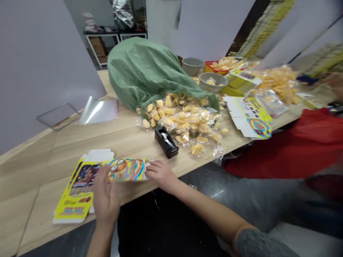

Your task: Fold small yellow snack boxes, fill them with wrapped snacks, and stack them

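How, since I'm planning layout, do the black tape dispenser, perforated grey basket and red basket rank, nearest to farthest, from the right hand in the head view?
1. Black tape dispenser: just beyond the right hand.
2. Perforated grey basket: farther back, rightward.
3. Red basket: just behind.

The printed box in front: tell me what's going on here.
A person at a wooden table is handling a printed box. The right hand has its fingers at one end; the left hand, blurred, is near the other, beside flat yellow cartons. Beyond sit a black tape dispenser and wrapped yellow pieces at a green sack.
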